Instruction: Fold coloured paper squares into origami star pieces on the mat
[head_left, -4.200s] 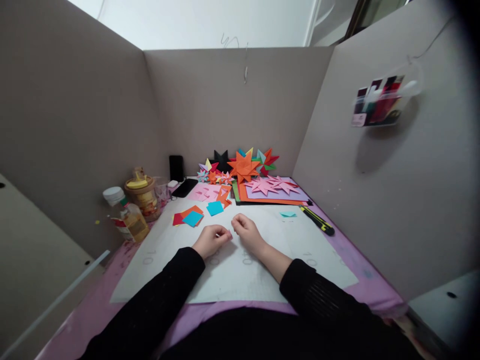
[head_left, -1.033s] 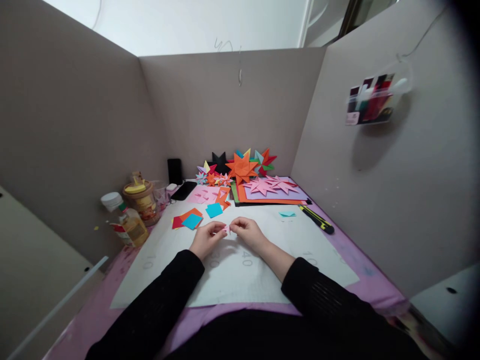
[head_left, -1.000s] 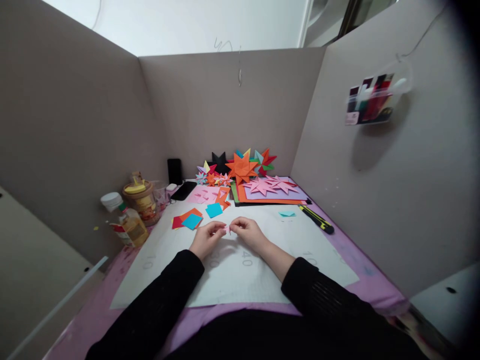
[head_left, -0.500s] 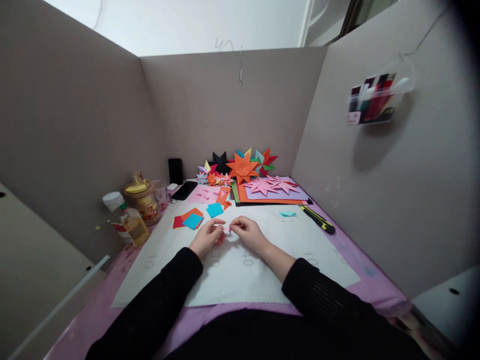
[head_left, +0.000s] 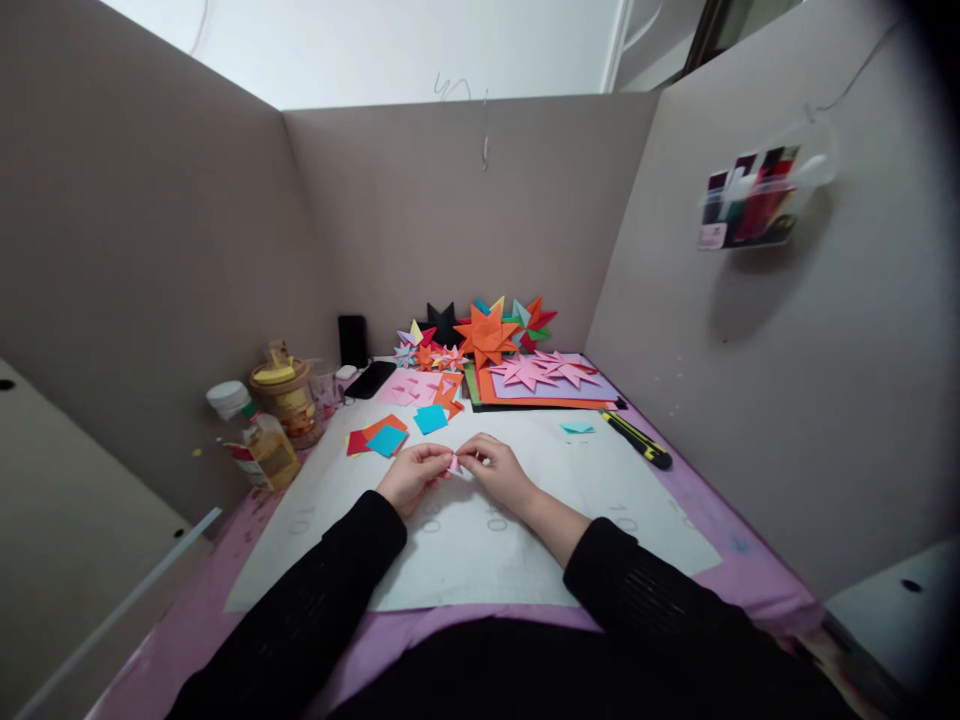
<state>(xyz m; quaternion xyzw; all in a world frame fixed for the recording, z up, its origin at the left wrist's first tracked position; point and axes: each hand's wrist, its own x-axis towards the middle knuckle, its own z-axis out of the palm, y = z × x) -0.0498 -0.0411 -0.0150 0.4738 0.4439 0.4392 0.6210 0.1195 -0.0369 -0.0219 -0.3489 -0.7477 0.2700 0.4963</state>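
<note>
A small pink paper piece (head_left: 455, 465) is pinched between my two hands above the white mat (head_left: 480, 580). My left hand (head_left: 414, 476) grips it from the left with thumb and fingers pressed together. From the right, my right hand (head_left: 496, 470) holds it at the fingertips. Beyond my left hand lie blue squares (head_left: 430, 419) and a fan of red, orange and blue squares (head_left: 387, 441). A folded light-blue piece (head_left: 577, 428) rests on the mat to the right.
A yellow-black cutter (head_left: 636, 440) lies at the right. Paper stars (head_left: 487, 334) and stacked coloured sheets (head_left: 544, 404) stand at the back. Left are a bottle (head_left: 266, 452), a jar (head_left: 289, 400) and a black phone (head_left: 370, 380). Grey panels surround the table.
The fingers of my left hand have closed in on the pink piece, and both hands' fingertips are now nearer each other. The pink piece shows more upright. The view has shifted slightly.
</note>
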